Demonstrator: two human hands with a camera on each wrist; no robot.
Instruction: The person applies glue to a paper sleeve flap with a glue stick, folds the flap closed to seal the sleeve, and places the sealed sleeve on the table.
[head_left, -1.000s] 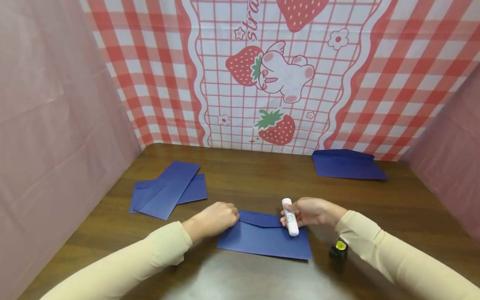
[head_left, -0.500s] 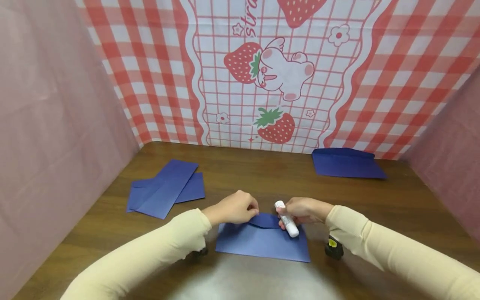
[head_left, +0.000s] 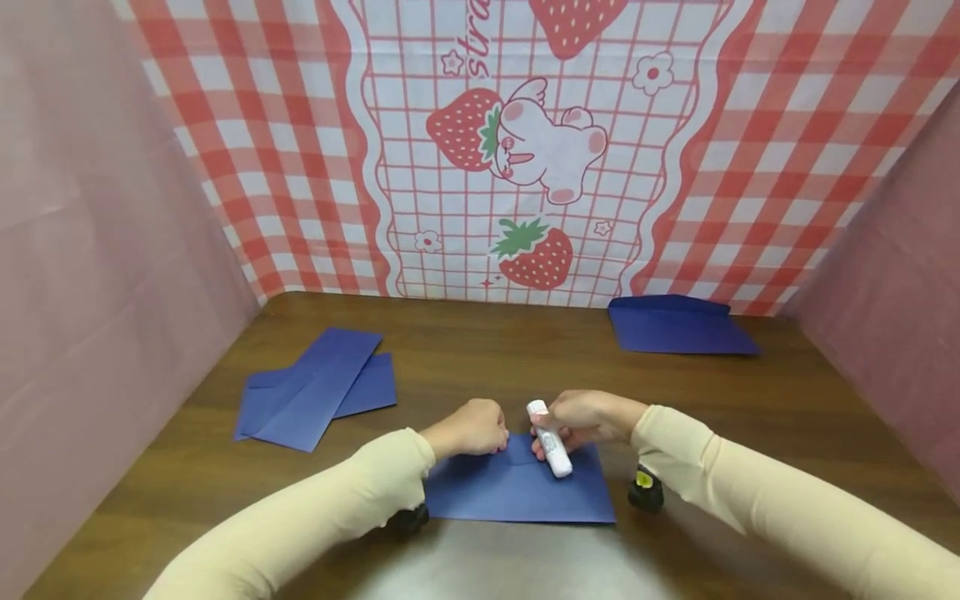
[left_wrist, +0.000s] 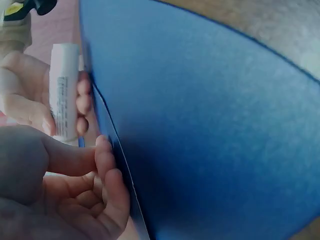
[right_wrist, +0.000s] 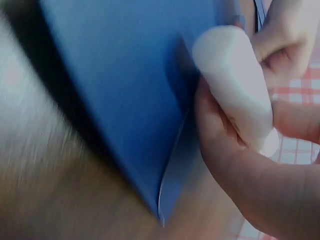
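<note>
- So the blue envelope (head_left: 517, 498) getting the attention lies flat on the bench (head_left: 465, 362), right in front of the person, its flap (head_left: 521, 452) side up and along the far edge.
- Left hand (head_left: 474, 427) is at that far edge, fingers bent, tips against the flap. Can't tell if it's pinching paper or just pushing down.
- Right hand (head_left: 588, 414) has a white tube, pretty sure a glue stick (head_left: 553, 447), gripped between thumb and fingers, slanting over the flap's right half.
- My read: this is the flap-closing step, folding it down and pressing it.
- Next move, I'd guess, calls for pressing along the flap toward the right end, with the glue stick kept out of the way. From the right wrist that end doesn't look totally flat, but it's blurry.
- Off to the left, 2 more envelopes (head_left: 318, 392) lie crossed, 1 on top of the other.
- There's also 1 far-right envelope (head_left: 682, 331) near the back cloth (head_left: 412, 183).
</note>
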